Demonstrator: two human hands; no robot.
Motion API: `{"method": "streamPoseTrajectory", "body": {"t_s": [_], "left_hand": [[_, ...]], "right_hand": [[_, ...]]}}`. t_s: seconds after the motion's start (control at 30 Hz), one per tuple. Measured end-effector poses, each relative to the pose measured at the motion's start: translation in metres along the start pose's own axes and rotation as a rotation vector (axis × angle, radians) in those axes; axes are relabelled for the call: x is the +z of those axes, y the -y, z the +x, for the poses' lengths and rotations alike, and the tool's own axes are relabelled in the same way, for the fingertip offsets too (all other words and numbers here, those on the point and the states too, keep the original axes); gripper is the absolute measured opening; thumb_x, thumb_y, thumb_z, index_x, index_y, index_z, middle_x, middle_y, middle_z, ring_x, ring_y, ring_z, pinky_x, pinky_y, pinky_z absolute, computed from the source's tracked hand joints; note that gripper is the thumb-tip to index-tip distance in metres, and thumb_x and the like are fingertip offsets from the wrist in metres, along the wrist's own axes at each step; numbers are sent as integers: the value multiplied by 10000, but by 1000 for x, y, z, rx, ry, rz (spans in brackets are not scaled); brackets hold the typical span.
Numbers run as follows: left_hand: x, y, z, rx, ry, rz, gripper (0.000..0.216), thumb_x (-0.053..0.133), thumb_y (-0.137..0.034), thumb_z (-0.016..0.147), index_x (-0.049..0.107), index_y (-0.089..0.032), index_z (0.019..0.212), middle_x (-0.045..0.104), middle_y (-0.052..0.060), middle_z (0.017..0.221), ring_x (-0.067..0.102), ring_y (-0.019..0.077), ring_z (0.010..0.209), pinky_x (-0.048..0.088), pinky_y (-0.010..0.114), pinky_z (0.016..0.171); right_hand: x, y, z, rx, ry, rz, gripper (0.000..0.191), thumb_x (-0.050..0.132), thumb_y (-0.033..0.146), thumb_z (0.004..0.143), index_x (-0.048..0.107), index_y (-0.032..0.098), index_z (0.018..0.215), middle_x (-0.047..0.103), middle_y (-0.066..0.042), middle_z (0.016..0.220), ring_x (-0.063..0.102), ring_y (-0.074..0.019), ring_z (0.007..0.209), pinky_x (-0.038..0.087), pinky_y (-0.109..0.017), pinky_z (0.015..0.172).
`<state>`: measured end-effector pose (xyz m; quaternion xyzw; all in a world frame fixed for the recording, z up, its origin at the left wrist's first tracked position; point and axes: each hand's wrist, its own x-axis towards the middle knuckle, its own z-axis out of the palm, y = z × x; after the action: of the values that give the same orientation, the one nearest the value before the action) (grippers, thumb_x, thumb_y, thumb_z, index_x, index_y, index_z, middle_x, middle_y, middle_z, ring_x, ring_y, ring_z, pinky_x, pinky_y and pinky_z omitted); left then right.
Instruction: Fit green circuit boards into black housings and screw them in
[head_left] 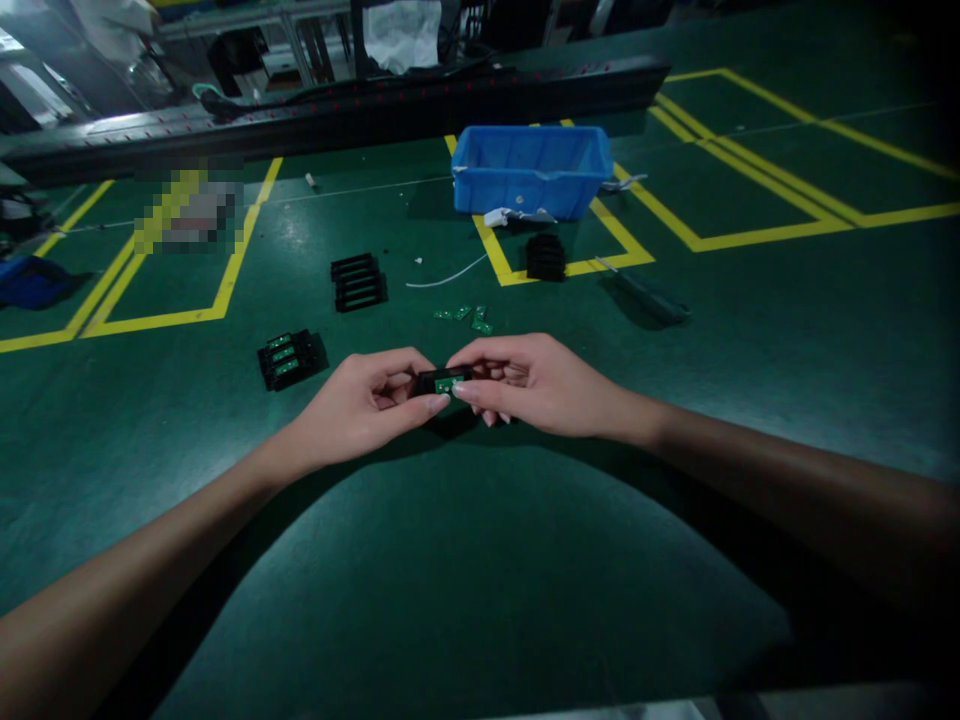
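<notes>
Between my two hands is a small black plastic frame [427, 381] with a green circuit board [448, 384] in it. My left hand [367, 400] pinches the frame's left end between thumb and fingers. At the other end, my right hand [525, 385] grips the frame, its thumb pressed on the board. Just beyond the hands lie several loose green circuit boards [480, 318]. To the left of my left hand sits a group of black frames with green boards [286, 358]. Farther back are black frames without visible boards [357, 282].
A blue plastic bin [532, 175] stands at the back, with a stack of black parts [545, 257] in front of it. A clear plastic bag [645, 298] lies to the right. A long black rail [337, 110] crosses the far side. Yellow tape marks the green table [480, 580].
</notes>
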<state>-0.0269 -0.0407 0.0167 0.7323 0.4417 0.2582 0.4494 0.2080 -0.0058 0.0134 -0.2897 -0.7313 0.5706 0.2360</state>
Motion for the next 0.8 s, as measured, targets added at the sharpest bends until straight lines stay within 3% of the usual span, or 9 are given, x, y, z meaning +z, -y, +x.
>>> {"method": "streamPoseTrajectory", "body": {"t_s": [0.37,0.47,0.6,0.8], "left_hand": [[0,0,0,43,-5,75,248,659,-391,923,669,-146,959,506,-49,628,397,58,521,285,177,461],[3,2,-2,156,-32,258,227,631,-383,943,661,-162,981,503,-57,617,409,60,505,288,198,482],[8,7,-4,335,-25,504,266,585,-384,967,577,-161,822,459,-61,568,408,76,496,270,250,521],[9,7,-4,425,-1,595,259,573,-376,971,541,-178,807,471,-51,590,418,97,513,268,281,531]], "right_hand": [[-1,-1,-1,-18,20,-1,287,661,347,941,680,125,1121,654,-11,761,615,-103,623,510,-217,567],[0,-1,0,5,3,15,297,655,330,942,669,120,1152,641,-6,752,611,-104,618,500,-214,548],[0,0,1,36,-4,18,287,639,314,946,664,141,1173,624,-2,783,627,-112,640,506,-218,549],[0,2,1,25,19,2,287,615,282,955,640,153,1210,643,-15,859,636,-125,720,523,-235,612]]}}
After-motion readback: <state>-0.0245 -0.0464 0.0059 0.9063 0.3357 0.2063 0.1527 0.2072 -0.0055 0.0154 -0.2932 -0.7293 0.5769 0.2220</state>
